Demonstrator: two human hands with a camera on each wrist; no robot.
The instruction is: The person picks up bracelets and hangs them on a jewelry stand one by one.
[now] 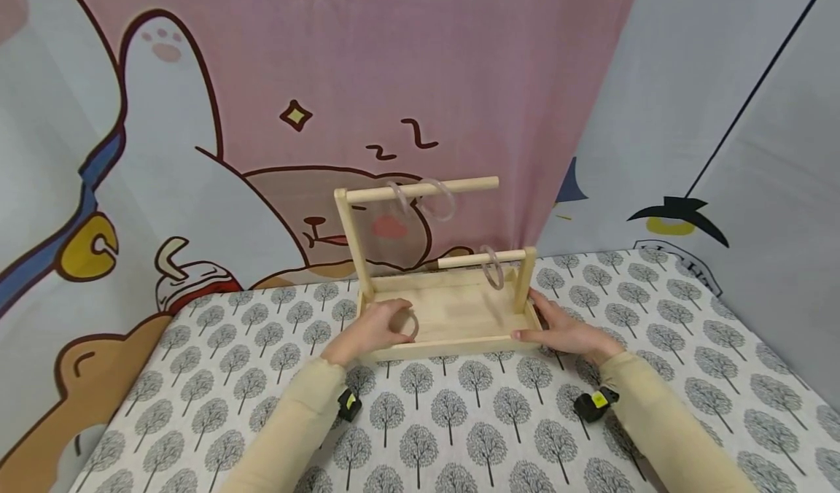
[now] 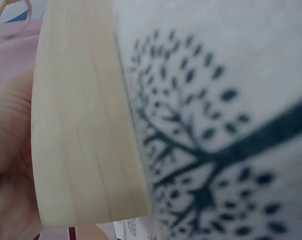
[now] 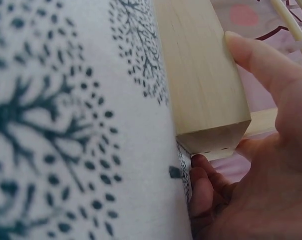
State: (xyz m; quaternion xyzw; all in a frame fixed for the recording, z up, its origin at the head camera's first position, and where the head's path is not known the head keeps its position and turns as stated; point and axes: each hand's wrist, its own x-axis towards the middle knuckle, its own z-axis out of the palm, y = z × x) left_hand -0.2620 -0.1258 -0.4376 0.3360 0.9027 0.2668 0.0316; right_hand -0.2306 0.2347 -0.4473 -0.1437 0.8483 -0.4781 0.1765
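Note:
A pale wooden stand with a shallow tray base (image 1: 459, 344) sits on the cloth, with a taller bar (image 1: 374, 193) at the left and a lower bar (image 1: 459, 261) at the right. My left hand (image 1: 374, 327) reaches over the tray's left end, a translucent bangle (image 1: 416, 325) between thumb and fingers. Two pinkish bangles (image 1: 447, 203) hang on the taller bar, and another bangle (image 1: 491, 268) hangs on the lower one. My right hand (image 1: 566, 330) grips the tray's right front corner, the thumb on its front wall (image 3: 203, 75) and fingers around the end.
A tablecloth (image 1: 482, 442) printed with trees covers the table. Behind it hangs a curtain (image 1: 420, 55) with cartoon animals, close to the back of the stand. A black strap device (image 1: 596, 403) is at my right wrist, another (image 1: 350, 405) at my left.

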